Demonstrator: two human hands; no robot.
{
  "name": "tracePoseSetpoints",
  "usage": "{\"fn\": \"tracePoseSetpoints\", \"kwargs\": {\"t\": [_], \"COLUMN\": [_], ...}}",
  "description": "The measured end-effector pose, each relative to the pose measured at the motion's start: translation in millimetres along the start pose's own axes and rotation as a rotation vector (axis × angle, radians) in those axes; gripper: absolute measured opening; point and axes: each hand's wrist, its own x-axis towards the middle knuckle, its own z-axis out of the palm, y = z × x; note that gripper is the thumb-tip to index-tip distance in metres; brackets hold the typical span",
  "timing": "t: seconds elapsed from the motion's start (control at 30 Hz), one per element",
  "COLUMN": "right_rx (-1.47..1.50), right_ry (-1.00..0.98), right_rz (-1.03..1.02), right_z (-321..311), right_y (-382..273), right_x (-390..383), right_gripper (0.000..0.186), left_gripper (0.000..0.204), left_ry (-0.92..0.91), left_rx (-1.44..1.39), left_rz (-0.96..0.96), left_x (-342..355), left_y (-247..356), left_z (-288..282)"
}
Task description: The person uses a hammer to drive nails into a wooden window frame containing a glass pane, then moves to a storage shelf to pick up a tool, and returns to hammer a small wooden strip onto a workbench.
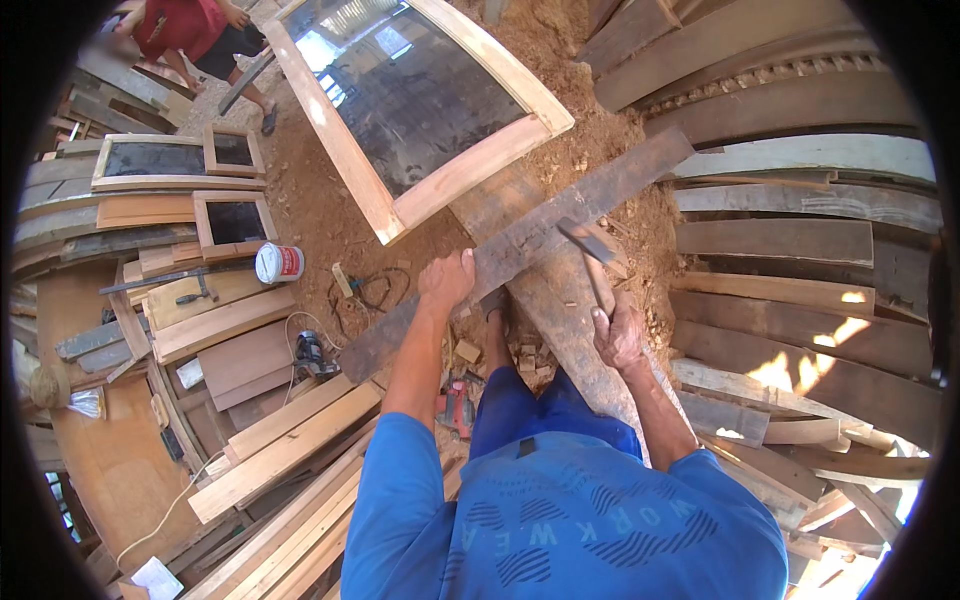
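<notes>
A long, dark, weathered board (535,235) crosses diagonally over a dusty wooden bench (540,310). My left hand (446,280) has its fingers wrapped round the board on its lower left stretch. My right hand (619,337) is closed on the wooden handle of a hammer (585,241), whose dark head is over the board, right of my left hand. Whether the head touches the board I cannot tell. Just beyond the board lies a wooden frame (340,150) with a dark glass pane, its near corner close to my left hand.
Another person (178,38) stands at upper left. Stacked planks line both sides, with smaller glazed frames (145,182) on the left. A white bucket (278,262), cables, a black power tool (310,355) and a red one (455,405) sit at left and below. Sawdust and offcuts cover the ground.
</notes>
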Motion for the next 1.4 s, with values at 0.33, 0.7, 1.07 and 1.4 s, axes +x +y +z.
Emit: {"fn": "tracePoseSetpoints", "kwargs": {"t": [0.33,0.7,1.07,1.4], "right_rx": [0.066,0.051,0.070,-0.112], "right_ry": [0.123,0.166,0.015,-0.173], "right_rz": [-0.096,-0.172,-0.070,0.229], "right_z": [0,-12,-39,-38], "right_y": [8,-1,-44,-51], "right_x": [1,18,30,37], "right_gripper": [0.043,0.040,0.038,0.038], "left_gripper": [0.055,0.054,0.053,0.054], "left_ry": [0.018,0.013,-0.001,0.029], "left_rx": [-0.014,-0.008,0.001,0.003], "left_rz": [0.023,0.025,0.025,0.034], "left_x": [0,0,-4,1], "left_y": [0,3,3,-4], "left_z": [0,-4,-3,2]}}
